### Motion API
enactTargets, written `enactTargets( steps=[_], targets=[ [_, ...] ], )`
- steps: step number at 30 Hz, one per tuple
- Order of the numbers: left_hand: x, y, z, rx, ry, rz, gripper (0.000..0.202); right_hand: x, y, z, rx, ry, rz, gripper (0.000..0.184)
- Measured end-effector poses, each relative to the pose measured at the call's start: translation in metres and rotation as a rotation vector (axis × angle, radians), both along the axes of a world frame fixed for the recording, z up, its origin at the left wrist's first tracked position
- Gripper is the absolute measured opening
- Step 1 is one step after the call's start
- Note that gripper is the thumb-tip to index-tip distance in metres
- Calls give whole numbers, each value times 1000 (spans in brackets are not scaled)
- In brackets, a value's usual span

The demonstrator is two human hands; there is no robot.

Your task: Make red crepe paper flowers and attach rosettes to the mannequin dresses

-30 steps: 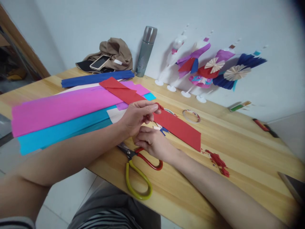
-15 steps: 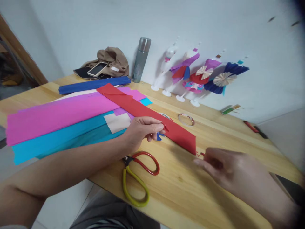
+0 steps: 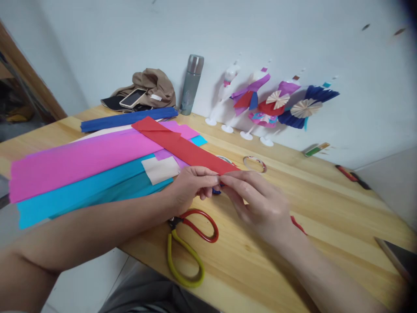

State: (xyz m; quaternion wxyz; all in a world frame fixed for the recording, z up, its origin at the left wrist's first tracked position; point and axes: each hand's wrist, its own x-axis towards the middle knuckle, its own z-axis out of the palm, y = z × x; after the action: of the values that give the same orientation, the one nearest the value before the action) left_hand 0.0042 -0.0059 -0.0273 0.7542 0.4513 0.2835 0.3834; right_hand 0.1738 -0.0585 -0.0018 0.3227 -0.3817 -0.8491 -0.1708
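My left hand [image 3: 195, 182] pinches a small red piece of crepe paper, now mostly hidden behind the fingers. The fingertips of my right hand [image 3: 257, 198] meet those of the left and close on the same piece. Beneath and behind both hands runs a long folded strip of red crepe paper [image 3: 182, 148], its near end covered by the right hand. Scissors [image 3: 193, 243] with one red and one yellow handle lie just below my left hand. A twisted red scrap [image 3: 298, 225] rests on the table, beside the right forearm.
Pink crepe paper [image 3: 81, 161], blue-green sheets [image 3: 91, 187] and a dark blue roll [image 3: 130, 118] are at left. A tape ring [image 3: 255, 164] lies beyond the hands. Along the wall stand a flask [image 3: 191, 87] and several dressed miniature mannequins [image 3: 276, 102]. A phone-like slab [image 3: 397, 258] lies right.
My right hand has moved left from the near end of the red strip to meet my left hand's fingertips. The left hand has stayed nearly in place. The red scrap at right has come into view.
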Motion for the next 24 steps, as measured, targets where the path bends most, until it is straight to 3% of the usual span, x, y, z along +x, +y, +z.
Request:
enactTargets(
  steps=[16, 19, 24],
  targets=[
    [3, -5, 1, -70, 25, -17, 23, 0, 2, -2, -84, 270, 62, 19],
    [3, -5, 1, -98, 15, -15, 24, 3, 2, -5, -66, 223, 82, 29],
    [1, -5, 0, -106, 11, -20, 24, 6, 3, -13, -8, 128, 49, 30]
  ],
)
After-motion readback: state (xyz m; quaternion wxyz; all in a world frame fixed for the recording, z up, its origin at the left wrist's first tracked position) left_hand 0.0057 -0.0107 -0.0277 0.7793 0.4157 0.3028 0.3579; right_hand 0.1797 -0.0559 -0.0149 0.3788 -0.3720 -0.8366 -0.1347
